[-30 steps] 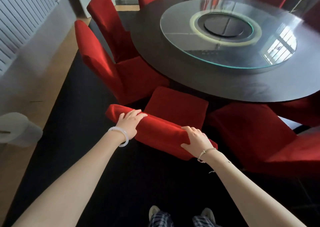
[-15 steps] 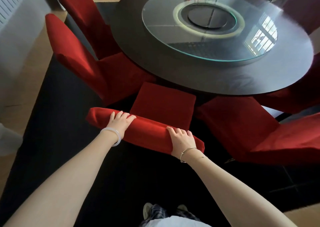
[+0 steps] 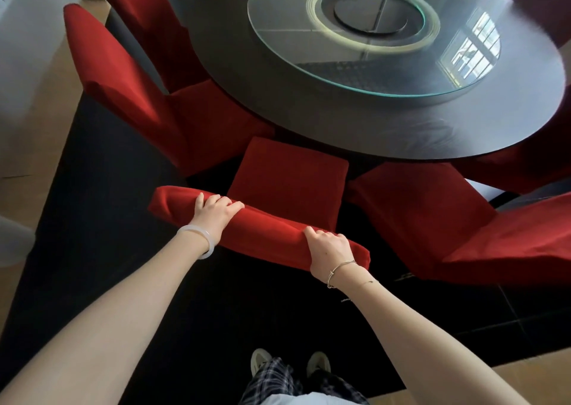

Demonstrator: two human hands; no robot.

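Observation:
A red fabric-covered chair stands in front of me with its seat tucked toward the round dark table. Both of my hands hold the top of its backrest. My left hand grips the left part, fingers curled over the far side. Near the right end, my right hand curls its fingers over the top edge in the same way.
More red chairs stand close on the left and on the right. A glass turntable lies on the table. The chairs stand on a black carpet; my feet are just behind the chair.
The chair has slid closer to the table, its seat further under the edge. I have stepped after it. Both hands keep the same hold on the backrest.

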